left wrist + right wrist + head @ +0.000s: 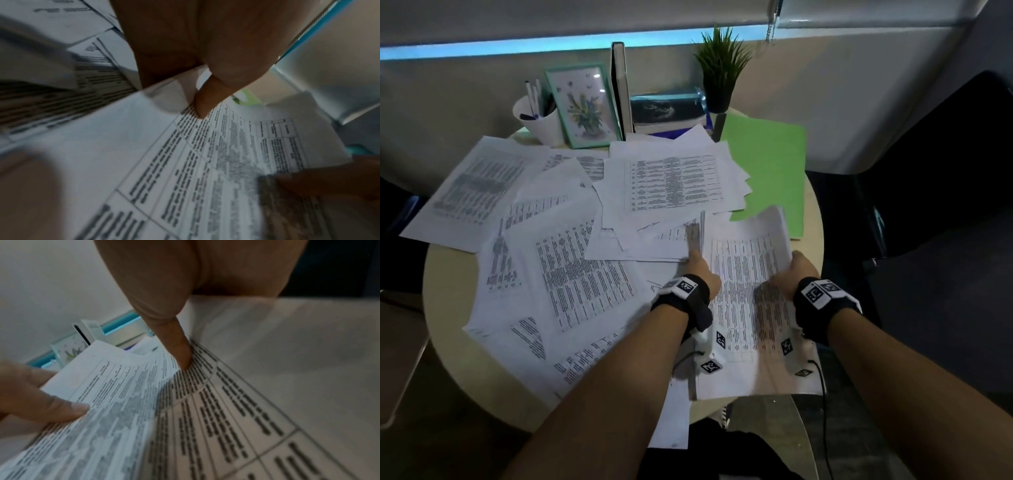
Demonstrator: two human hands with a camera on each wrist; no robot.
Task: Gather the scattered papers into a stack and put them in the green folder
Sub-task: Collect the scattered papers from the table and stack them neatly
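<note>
I am holding a small bundle of papers (750, 274) lifted off the near right part of the desk (448, 284), one hand on each side edge. My left hand (703, 270) is pinching its left edge, thumb pressed on the printed face, and my right hand (796, 274) is pinching the right edge the same way; in the right wrist view my thumb tip is lying on the table of text while the other fingers (236, 272) are curling underneath. The bundle is sagging a little in the middle and looks only a few sheets thick, white pages covered in dense printed grids.

I am judging the gathering as barely begun. Just beyond and to the left of my hands, most of the scattered sheets (571, 260) are lying overlapped at all angles across the desk, with a loose fan of pages (674, 181) further out near the middle, and one sheet (472, 188) hanging over the far left rim.

The green folder (767, 164) is lying flat and closed on the far right of the desk, its left side partly covered by the fanned pages. Nothing is in it yet as far as I can see, so collecting, squaring up and filing all remain.
</note>
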